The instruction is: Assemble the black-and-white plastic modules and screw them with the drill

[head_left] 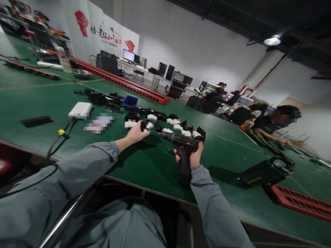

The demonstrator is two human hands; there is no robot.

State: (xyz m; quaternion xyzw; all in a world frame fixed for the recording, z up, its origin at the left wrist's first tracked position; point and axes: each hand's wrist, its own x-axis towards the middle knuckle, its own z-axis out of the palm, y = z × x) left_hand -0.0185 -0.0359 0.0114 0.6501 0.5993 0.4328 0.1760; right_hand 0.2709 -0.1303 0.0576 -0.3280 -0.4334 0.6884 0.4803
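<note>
My left grip (136, 132) pinches a black-and-white part (148, 125); my right grip (196, 155), at four o'clock, encircles a drill (181, 140); tilting could slip its bit (155, 132).

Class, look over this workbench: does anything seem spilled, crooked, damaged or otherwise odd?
Nothing clearly stands out. The black and white parts beyond the power drill lie at uneven angles, untidy rather than wrong. The blue bin and the bottle at left stand upright, and no spill or breakage shows.
</note>
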